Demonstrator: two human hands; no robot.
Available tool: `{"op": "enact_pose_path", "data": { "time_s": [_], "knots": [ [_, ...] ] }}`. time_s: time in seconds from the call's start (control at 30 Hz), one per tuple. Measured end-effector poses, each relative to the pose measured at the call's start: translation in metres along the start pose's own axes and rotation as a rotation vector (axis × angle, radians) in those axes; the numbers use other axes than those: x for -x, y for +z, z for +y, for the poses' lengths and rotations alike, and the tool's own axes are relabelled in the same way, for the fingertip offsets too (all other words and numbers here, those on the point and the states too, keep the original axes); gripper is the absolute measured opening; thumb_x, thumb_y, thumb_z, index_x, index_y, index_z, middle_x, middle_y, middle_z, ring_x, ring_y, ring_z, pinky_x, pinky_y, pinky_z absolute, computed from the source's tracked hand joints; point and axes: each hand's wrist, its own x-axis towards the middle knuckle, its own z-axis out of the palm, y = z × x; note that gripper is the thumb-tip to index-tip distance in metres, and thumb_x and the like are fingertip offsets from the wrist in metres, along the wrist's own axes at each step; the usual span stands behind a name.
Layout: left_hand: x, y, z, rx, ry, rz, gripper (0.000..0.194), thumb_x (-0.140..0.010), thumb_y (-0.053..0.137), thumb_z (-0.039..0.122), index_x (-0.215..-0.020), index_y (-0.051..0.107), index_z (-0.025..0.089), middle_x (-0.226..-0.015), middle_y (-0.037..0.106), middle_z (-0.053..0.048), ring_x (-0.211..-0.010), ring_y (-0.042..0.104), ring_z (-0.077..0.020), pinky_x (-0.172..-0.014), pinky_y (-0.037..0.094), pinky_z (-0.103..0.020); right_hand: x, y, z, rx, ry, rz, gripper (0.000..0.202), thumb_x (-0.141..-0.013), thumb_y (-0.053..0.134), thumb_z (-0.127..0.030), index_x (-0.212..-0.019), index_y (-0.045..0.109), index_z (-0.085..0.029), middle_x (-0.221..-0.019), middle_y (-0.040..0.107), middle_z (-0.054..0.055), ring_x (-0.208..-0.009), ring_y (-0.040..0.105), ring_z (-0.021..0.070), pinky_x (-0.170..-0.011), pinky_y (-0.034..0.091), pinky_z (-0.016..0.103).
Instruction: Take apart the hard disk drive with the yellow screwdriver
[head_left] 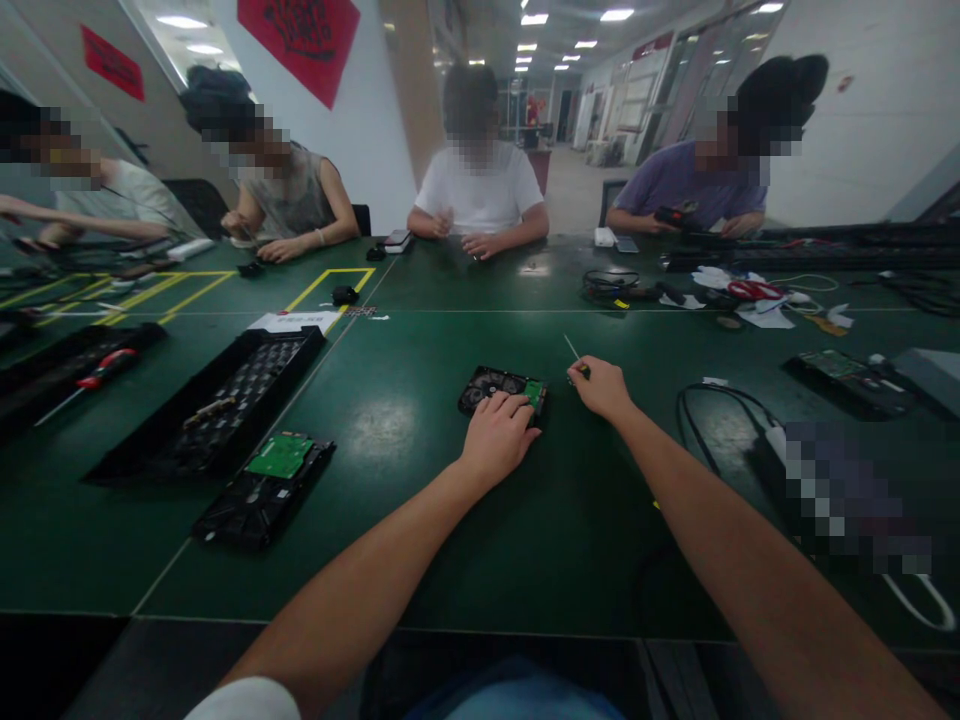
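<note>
A hard drive lies on the green table in front of me, its black face and green circuit board partly showing. My left hand is closed over its near side, fingers on the board and thumb at the right edge; the covered part of the drive is hidden. Just right of the drive, my right hand grips a screwdriver by its handle, mostly hidden in the fingers. Its thin shaft points up and left, apart from the drive. Another hard drive, green board up, rests to the left.
A long black tray holding small metal parts stands left. A red-handled screwdriver lies on another black tray beyond it. At right are a drive in a black bracket, a power strip and cables. Several people sit across the table.
</note>
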Motion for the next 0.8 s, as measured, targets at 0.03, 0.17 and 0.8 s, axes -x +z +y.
{"op": "enact_pose_path", "data": {
  "time_s": [0.03, 0.17, 0.8],
  "knots": [
    [0.0, 0.0, 0.0, -0.005, 0.005, 0.004, 0.032, -0.101, 0.058, 0.039, -0.124, 0.066, 0.019, -0.138, 0.065, -0.009, -0.123, 0.054, -0.0311, -0.101, 0.045, -0.05, 0.0, -0.002, 0.004, -0.018, 0.017, 0.005, 0.024, -0.101, 0.054, -0.033, -0.107, 0.073, -0.019, -0.103, 0.075, 0.008, -0.094, 0.068, 0.0216, -0.085, 0.05, 0.034],
    [0.0, 0.003, 0.001, -0.029, 0.034, 0.024, 0.029, -0.1, 0.06, 0.036, -0.121, 0.068, 0.018, -0.136, 0.066, -0.01, -0.121, 0.057, -0.03, -0.101, 0.047, -0.047, 0.007, -0.008, 0.018, -0.063, 0.041, -0.002, 0.028, -0.102, 0.051, -0.035, -0.109, 0.074, -0.019, -0.101, 0.075, 0.007, -0.092, 0.068, 0.0217, -0.085, 0.05, 0.035],
    [-0.003, 0.006, 0.014, -0.023, 0.0, 0.062, 0.03, -0.099, 0.062, 0.034, -0.123, 0.068, 0.019, -0.134, 0.067, -0.01, -0.12, 0.058, -0.0295, -0.1, 0.051, -0.045, 0.028, 0.006, 0.013, 0.032, -0.166, 0.039, 0.026, -0.098, 0.053, -0.026, -0.116, 0.071, -0.019, -0.117, 0.065, 0.011, -0.102, 0.063, 0.0235, -0.087, 0.048, 0.035]
  ]
}}
